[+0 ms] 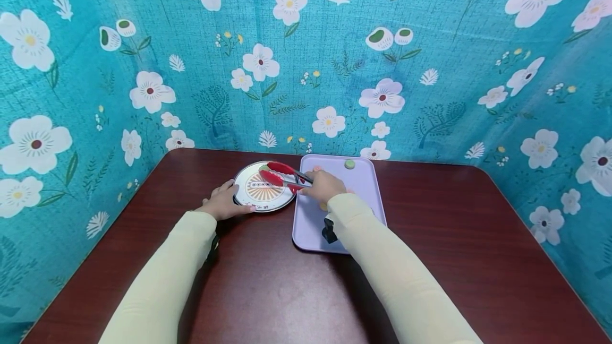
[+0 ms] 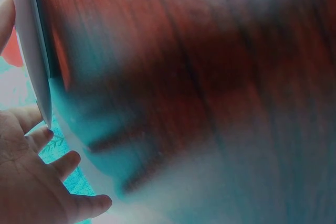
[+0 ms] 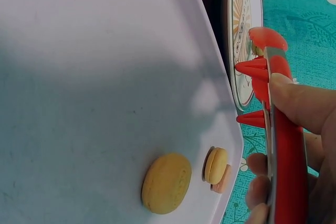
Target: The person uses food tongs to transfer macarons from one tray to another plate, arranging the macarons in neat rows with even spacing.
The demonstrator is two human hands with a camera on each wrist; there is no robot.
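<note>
My right hand (image 1: 327, 187) grips red-handled tongs (image 1: 289, 175) above the left edge of a lilac tray (image 1: 308, 232). Their red tips reach over a white plate (image 1: 274, 205) with a striped sunburst print. Something small and green, like a macaron (image 1: 264, 168), shows at the tong tips, partly hidden by them. My left hand (image 1: 222, 203) rests at the plate's left rim, thumb on the near rim and fingers spread in the left wrist view. On the tray lie a yellow macaron (image 3: 167, 183), a second yellow macaron (image 3: 216, 165) and a pink macaron (image 3: 224, 179).
A green macaron (image 1: 350, 164) lies near the tray's far edge. Plate and tray sit side by side on a dark red-brown table (image 1: 258, 280). Behind the table hangs a blue flowered cloth (image 1: 296, 94), which also runs along both sides.
</note>
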